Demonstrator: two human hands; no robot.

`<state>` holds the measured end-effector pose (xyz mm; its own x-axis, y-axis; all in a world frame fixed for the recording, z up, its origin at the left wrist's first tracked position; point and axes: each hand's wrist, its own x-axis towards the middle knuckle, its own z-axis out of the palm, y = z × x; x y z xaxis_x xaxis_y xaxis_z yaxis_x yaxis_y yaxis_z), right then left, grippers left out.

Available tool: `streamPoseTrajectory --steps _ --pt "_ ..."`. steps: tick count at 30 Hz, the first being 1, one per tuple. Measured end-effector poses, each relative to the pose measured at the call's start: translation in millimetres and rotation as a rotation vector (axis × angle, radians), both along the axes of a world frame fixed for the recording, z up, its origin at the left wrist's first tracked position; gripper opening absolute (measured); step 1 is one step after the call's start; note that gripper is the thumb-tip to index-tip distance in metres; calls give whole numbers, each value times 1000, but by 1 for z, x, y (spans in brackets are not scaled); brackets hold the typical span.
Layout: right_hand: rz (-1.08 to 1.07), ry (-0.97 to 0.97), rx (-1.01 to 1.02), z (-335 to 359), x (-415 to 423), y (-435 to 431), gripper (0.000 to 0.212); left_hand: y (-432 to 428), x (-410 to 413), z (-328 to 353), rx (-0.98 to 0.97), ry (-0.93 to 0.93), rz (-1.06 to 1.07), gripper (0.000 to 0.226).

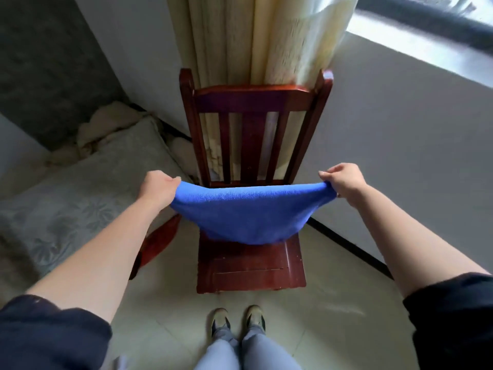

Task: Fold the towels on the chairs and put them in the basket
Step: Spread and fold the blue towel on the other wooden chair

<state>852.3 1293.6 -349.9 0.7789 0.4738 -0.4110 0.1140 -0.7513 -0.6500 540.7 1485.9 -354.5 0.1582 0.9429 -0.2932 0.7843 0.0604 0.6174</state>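
Head view, both hands (pixel 157 186) (pixel 344 180) gripping blue towel (pixel 248 212)

Both arms reach forward, bare to the elbows with dark sleeves pushed up. The left hand (pixel 157 186) and right hand (pixel 344 180) are level and well apart, each with fingers pinched closed on an upper corner of a blue towel (pixel 248 212).
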Motion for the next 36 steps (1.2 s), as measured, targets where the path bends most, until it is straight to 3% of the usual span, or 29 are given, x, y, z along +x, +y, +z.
streamPoseTrajectory --steps 2,6,9,11,13,16,21,36 --pt "-11 94 50 16 3 -1 19 6 4 14 -48 -50 24 21" --pt "2 255 45 53 10 -14 24 8 4 50 -398 -276 82 37" --pt "79 472 46 72 17 -22 22 10 1 70 -586 -350 -56 24" --pt "151 523 19 77 22 -25 33 12 1 75 -650 -351 -148 31" --pt "228 439 -56 79 25 -27 42 14 2 76 -600 -237 -202 37" --pt "331 249 -194 82 21 -25 34 12 3 78 -443 -62 -186 33" --pt "365 197 -267 90 20 -20 30 14 10 80 -353 -68 -138 15" --pt "-155 337 160 45 39 23 33 47 49 47 -257 -219 -46 25"
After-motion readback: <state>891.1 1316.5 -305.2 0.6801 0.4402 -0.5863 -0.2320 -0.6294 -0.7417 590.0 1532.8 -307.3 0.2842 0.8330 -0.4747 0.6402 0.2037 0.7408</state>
